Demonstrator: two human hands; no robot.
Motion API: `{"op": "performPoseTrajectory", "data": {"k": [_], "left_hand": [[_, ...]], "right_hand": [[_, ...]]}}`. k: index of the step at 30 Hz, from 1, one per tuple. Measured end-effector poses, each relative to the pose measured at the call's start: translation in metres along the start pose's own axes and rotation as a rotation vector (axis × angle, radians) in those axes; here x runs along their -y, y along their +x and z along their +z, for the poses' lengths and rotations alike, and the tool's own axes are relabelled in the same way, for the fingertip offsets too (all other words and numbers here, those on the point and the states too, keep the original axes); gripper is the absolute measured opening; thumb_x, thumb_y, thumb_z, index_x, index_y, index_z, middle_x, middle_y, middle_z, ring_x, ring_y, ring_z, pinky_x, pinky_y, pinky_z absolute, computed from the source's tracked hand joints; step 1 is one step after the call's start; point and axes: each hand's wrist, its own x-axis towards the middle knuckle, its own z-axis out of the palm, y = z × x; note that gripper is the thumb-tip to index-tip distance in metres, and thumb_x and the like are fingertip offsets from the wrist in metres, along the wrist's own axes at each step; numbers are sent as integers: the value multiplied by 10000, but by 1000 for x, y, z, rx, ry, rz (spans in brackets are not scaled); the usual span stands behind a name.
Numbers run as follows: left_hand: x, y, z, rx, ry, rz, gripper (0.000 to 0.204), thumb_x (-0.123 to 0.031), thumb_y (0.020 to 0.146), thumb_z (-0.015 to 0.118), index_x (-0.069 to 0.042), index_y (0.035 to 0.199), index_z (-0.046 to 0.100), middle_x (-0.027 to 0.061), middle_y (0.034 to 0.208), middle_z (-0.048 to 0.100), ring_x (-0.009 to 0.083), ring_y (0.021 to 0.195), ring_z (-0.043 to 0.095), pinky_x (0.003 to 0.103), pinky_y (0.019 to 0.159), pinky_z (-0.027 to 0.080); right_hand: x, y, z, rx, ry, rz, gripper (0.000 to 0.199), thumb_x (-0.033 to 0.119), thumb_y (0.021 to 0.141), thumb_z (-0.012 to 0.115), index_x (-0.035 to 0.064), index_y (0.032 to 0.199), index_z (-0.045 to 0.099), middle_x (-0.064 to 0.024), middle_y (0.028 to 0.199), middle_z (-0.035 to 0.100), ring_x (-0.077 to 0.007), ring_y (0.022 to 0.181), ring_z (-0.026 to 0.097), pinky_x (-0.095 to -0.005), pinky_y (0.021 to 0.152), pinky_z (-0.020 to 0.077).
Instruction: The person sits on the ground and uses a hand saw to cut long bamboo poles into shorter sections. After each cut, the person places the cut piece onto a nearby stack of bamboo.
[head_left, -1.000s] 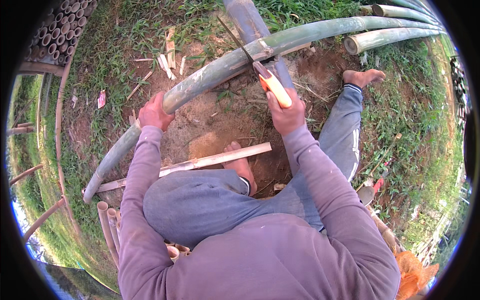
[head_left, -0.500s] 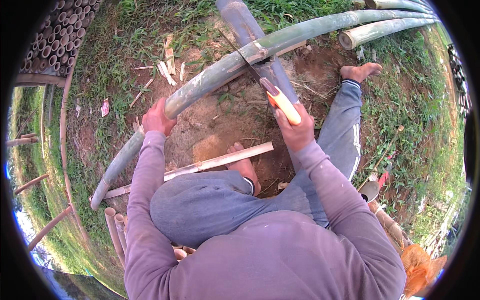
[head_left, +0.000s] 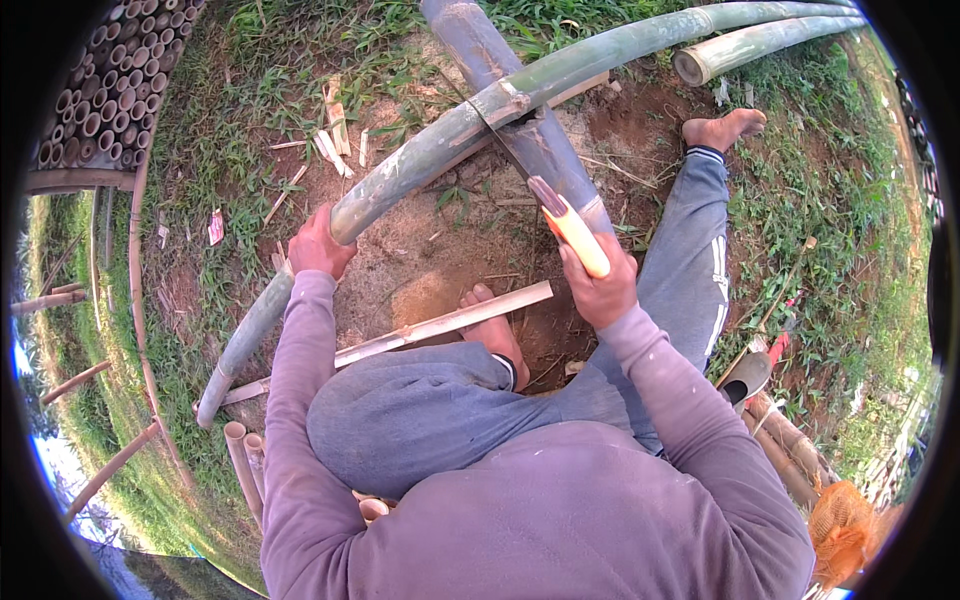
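Note:
A long green bamboo pole (head_left: pixel 410 165) slants across in front of me, lying over a thick grey bamboo log (head_left: pixel 478 45). My left hand (head_left: pixel 321 246) is closed around the pole on its left part. In my right hand (head_left: pixel 603 281) is the yellow-orange handle of a hand saw (head_left: pixel 577 238). Its thin dark blade crosses the pole just left of a node, close to where pole and log meet. How deep the blade sits in the bamboo I cannot tell.
A split bamboo strip (head_left: pixel 450 322) lies over my bent leg's foot. Another bamboo pole (head_left: pixel 745 58) rests at the upper right. Stacked cut bamboo pieces (head_left: pixel 105 100) fill the upper left. A sickle-like blade (head_left: pixel 748 378) and an orange net bag (head_left: pixel 840 530) lie at the right.
My right hand has drawn the saw slightly down and toward me, so less blade shows beyond the pole. My left hand keeps its grip on the pole.

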Motion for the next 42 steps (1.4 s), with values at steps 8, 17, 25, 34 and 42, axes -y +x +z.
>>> {"op": "performPoseTrajectory", "data": {"k": [8,17,25,34,42], "left_hand": [[3,-1,-1,-16,-18,-23,777,-328,719,909,-214,1421,597,146,1261,748,381,1121,739,483,985,597],[-7,1,-6,27,26,-45,764,-335,741,892,-225,1435,592,135,1304,741,372,1147,735,481,1001,587],[4,-4,1,-23,18,-28,755,-323,724,910,-215,1410,612,134,1245,758,360,1110,753,473,973,606],[-10,7,-2,-27,19,0,775,-321,716,916,-213,1420,610,137,1230,762,358,1109,752,470,975,604],[1,-4,-3,-32,34,-7,768,-320,714,921,-201,1410,618,128,1238,762,347,1102,756,465,972,608]], "right_hand": [[12,36,25,-7,91,74,267,215,953,837,28,1008,655,-182,772,716,-375,720,749,-443,637,571],[-1,47,37,-22,83,108,265,232,950,840,41,984,660,-192,771,711,-410,720,737,-472,619,566],[15,-6,-12,32,30,58,232,122,924,853,26,1046,681,-153,764,720,-296,714,778,-394,626,589],[5,90,59,-24,-7,139,260,217,948,847,34,970,664,-183,780,727,-398,717,746,-445,646,571],[24,-41,-41,36,26,66,241,65,906,854,-28,1053,687,-154,895,766,-281,788,805,-389,703,629]]}}
